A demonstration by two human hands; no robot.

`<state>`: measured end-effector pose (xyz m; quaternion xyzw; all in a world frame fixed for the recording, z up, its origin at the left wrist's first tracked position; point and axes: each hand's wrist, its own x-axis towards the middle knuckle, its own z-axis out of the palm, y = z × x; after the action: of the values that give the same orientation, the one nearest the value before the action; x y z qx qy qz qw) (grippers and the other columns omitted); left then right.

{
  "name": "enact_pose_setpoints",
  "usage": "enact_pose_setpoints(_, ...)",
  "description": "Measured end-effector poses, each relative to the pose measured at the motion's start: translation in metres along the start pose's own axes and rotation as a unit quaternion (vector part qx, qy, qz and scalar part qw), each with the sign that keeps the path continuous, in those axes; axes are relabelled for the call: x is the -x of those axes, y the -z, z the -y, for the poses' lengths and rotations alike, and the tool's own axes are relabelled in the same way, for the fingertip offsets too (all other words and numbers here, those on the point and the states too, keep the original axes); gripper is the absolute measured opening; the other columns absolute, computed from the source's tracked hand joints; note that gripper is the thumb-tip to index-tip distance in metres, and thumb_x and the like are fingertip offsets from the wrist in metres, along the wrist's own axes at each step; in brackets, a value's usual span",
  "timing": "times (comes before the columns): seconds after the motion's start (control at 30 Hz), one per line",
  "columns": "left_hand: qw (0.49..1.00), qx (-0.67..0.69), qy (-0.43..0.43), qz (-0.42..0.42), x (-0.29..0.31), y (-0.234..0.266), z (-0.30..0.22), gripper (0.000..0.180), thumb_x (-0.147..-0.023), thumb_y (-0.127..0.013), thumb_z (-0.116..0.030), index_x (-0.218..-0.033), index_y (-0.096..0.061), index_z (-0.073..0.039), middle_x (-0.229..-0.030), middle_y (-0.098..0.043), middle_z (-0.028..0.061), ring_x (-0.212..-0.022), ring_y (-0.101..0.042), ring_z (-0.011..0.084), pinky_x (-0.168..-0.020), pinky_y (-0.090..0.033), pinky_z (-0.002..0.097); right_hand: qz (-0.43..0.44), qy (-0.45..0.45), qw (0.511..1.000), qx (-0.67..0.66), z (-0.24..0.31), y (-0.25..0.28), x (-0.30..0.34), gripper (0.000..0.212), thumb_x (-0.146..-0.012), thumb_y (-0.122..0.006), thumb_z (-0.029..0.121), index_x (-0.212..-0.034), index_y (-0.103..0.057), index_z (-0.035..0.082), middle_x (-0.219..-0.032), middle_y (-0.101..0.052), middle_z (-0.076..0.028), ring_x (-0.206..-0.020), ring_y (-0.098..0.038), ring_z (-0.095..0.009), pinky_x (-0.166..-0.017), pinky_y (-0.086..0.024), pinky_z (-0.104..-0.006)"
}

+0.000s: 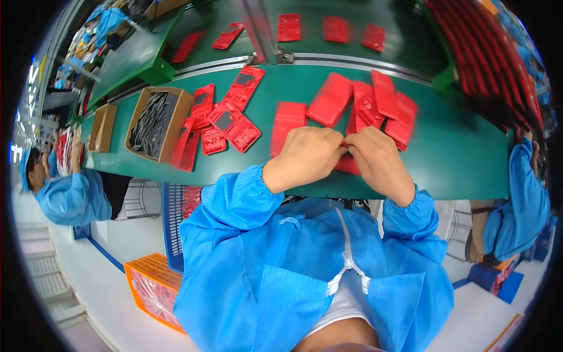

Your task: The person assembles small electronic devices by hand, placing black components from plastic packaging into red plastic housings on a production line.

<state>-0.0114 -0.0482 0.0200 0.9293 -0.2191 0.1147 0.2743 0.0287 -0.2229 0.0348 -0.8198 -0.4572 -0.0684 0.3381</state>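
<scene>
My left hand [311, 154] and my right hand [378, 157] meet over the near part of the green table, fingertips pinched together. Whatever they pinch is mostly hidden; only a small dark bit shows between the fingers. Below them part of a red plastic casing [347, 165] is visible. Beyond my left hand lies a flat red casing [288, 120], and another red casing [331, 100] is tilted beside it. More red casings [384, 94] overlap in a loose pile past my right hand.
To the left, several opened red casings [234, 126] lie inner side up beside a cardboard box [183, 108] of dark strips. A smaller carton [103, 129] stands farther left. Behind the metal rail [352, 63], a green belt [305, 50] carries red casings. Co-workers sit at both sides.
</scene>
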Motion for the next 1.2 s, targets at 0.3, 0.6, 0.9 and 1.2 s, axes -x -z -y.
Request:
enact_pose_setpoints(0.3, 0.997, 0.052, 0.032, -0.043, -0.012, 0.003, 0.011, 0.014, -0.081, -0.059, -0.013, -0.088, -0.060, -0.002, -0.072, -0.061, 0.0120, -0.065, -0.061, 0.0276, -0.057, -0.046, 0.0345, -0.091, -0.032, 0.993, -0.065, -0.021, -0.001, -0.004, 0.020, -0.078, -0.060, 0.008, -0.097, -0.057, 0.001, -0.087, -0.058, -0.015, -0.080, -0.057, -0.031, -0.070, -0.047, -0.0364)
enact_pose_setpoints(0.6, 0.650, 0.683, 0.315, -0.110, -0.094, 0.014, 0.059, 0.020, -0.089, -0.052, -0.016, -0.105, -0.053, -0.004, -0.097, -0.062, 0.0088, -0.086, -0.063, 0.0189, -0.072, -0.054, 0.0333, -0.082, -0.331, 0.917, 0.208, -0.093, 0.013, 0.043, 0.075, -0.067, -0.069, 0.044, -0.125, -0.042, 0.005, -0.125, -0.040, -0.025, -0.112, -0.043, -0.039, -0.086, -0.043, -0.0450)
enact_pose_setpoints(0.9, 0.764, 0.586, 0.266, -0.054, -0.289, -0.078, 0.096, 0.021, -0.084, -0.056, -0.007, -0.102, -0.053, 0.002, -0.094, -0.063, 0.0120, -0.083, -0.063, 0.0224, -0.069, -0.051, 0.0333, -0.051, -0.343, 0.887, 0.305, -0.146, 0.028, 0.049, 0.062, -0.063, -0.067, 0.024, -0.120, -0.048, 0.007, -0.113, -0.050, -0.018, -0.103, -0.049, -0.033, -0.076, -0.044, -0.0440)
enact_pose_setpoints(1.2, 0.958, 0.140, 0.232, -0.093, -0.344, -0.138, 0.130, 0.052, -0.076, -0.064, -0.019, -0.117, -0.047, 0.008, -0.116, -0.052, 0.0245, -0.107, -0.052, 0.0328, -0.089, -0.042, 0.0364, -0.225, -0.338, 0.913, 0.038, -0.220, 0.075, -0.003, 0.055, -0.068, -0.062, 0.025, -0.117, -0.049, 0.004, -0.105, -0.054, -0.020, -0.097, -0.052, -0.036, -0.083, -0.043, -0.0411)
